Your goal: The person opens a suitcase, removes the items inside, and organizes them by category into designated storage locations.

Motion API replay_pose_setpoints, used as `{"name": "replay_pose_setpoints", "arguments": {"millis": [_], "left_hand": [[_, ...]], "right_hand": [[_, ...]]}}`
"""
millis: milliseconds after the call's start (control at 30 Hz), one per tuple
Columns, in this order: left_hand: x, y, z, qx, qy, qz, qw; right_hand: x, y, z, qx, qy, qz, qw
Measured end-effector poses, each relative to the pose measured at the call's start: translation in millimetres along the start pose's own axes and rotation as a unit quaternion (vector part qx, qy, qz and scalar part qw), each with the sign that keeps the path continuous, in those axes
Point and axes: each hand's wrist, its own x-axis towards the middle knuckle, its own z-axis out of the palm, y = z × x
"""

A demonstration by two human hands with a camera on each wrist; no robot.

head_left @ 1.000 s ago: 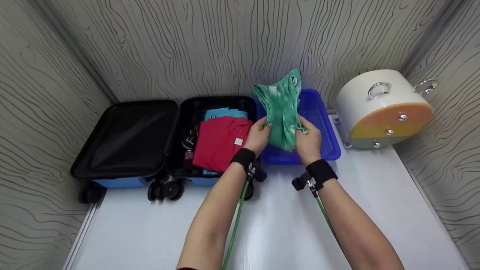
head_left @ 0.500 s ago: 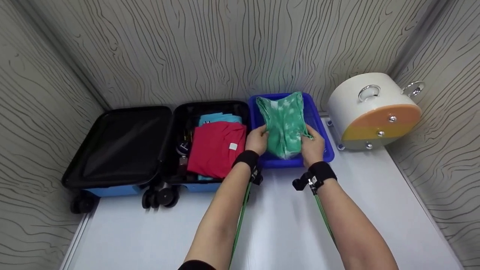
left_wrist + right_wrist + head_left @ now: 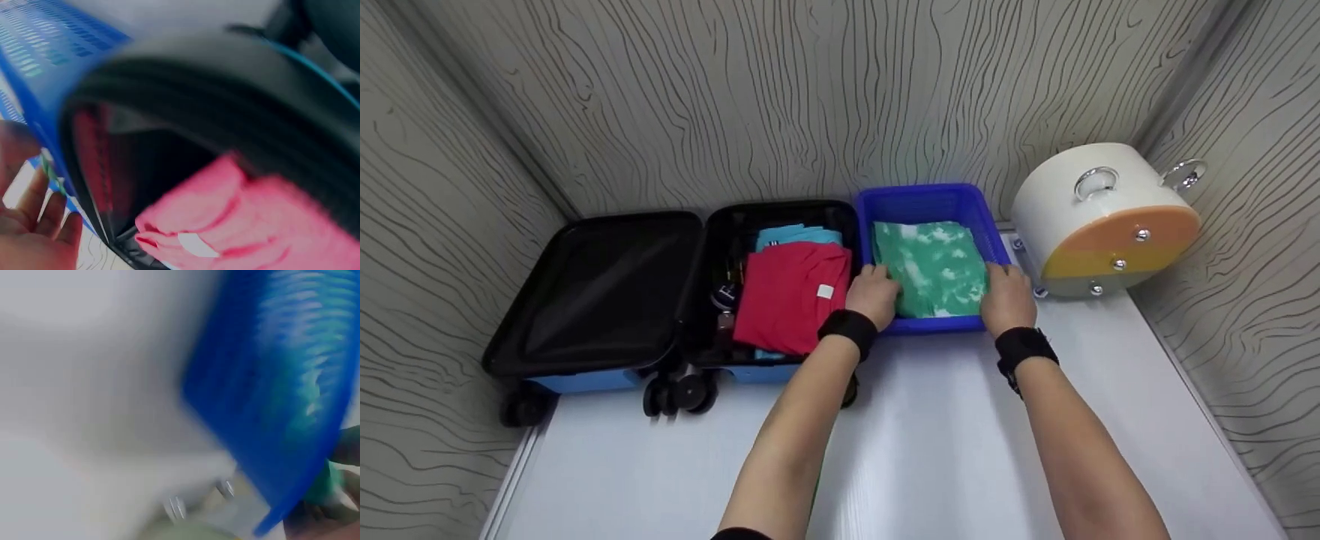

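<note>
Basket (image 3: pixel 934 325) | head: green cloth (image 3: pixel 934 262) inside | right wrist: outer wall (image 3: pixel 253 399)

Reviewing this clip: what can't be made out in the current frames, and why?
- Blue basket floor beneath the green cloth: head view, covered by the cloth.
- Whatever lies under the red garment: head view, mostly hidden by it.
- Any lettering on the white label: head view, too small.
- Left hand: left wrist view, cut off by left edge.
- Right hand fingers: right wrist view, blurred, cut off by right edge.
</note>
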Motion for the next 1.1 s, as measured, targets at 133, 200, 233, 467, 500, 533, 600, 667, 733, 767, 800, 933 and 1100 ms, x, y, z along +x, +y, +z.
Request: {"name": "replay_pose_setpoints", "arguments": {"millis": [133, 200, 233, 467, 500, 533, 600, 667, 733, 767, 800, 933, 1100], "left_hand": [[-5.8, -1.0, 0.4, 0.047, -0.054, 0.018, 0.9972], [-6.9, 0.3, 1.4, 0.067, -0.093, 0.016, 0.9933], [-7.1, 1.4, 2.0, 0.077, -0.11, 0.013, 0.9908], [-7.7, 5.3, 13.2, 0.1, -0.164, 0.005, 0.9814], [-8.2, 4.8, 14.8, 0.095, -0.164, 0.004, 0.9818], [-8.9, 3.9, 16.3, 0.091, -0.165, 0.005, 0.9821], [-10.1, 1.9, 18.4, 0.079, -0.164, 0.008, 0.9833], [-11.9, -0.4, 19.3, 0.063, -0.162, 0.015, 0.9847], [-14.3, -3.4, 19.3, 0.042, -0.157, 0.023, 0.9865], [-15.9, -5.2, 18.5, 0.025, -0.152, 0.025, 0.9878], [-17.7, -7.4, 17.4, 0.005, -0.145, 0.028, 0.9891], [-27.3, -21.6, 9.6, -0.087, -0.103, 0.026, 0.9906], [-42.2, -56.3, -3.7, -0.15, -0.052, -0.026, 0.9869]], "right_hand": [[-9.3, 0.1, 8.9, -0.107, 0.02, -0.082, 0.9907], [-13.6, -2.8, 11.3, -0.128, -0.012, -0.1, 0.9866], [-15.3, -4.5, 12.1, -0.138, -0.032, -0.105, 0.9843], [-18.0, -14.8, 11.6, -0.18, -0.146, -0.081, 0.9695], [-18.1, -15.6, 11.4, -0.18, -0.158, -0.076, 0.9679], [-18.1, -16.1, 11.5, -0.18, -0.168, -0.072, 0.9665], [-18.2, -16.8, 11.1, -0.177, -0.182, -0.066, 0.965], [-18.1, -17.1, 10.8, -0.168, -0.187, -0.058, 0.9662], [-17.9, -18.1, 10.7, -0.152, -0.186, -0.049, 0.9695], [-17.7, -18.9, 10.8, -0.144, -0.183, -0.045, 0.9715], [-17.6, -19.9, 10.9, -0.134, -0.178, -0.041, 0.974], [-16.4, -26.1, 11.1, -0.08, -0.135, -0.025, 0.9873], [-14.7, -39.6, 13.9, 0.014, -0.069, -0.04, 0.9967]]}}
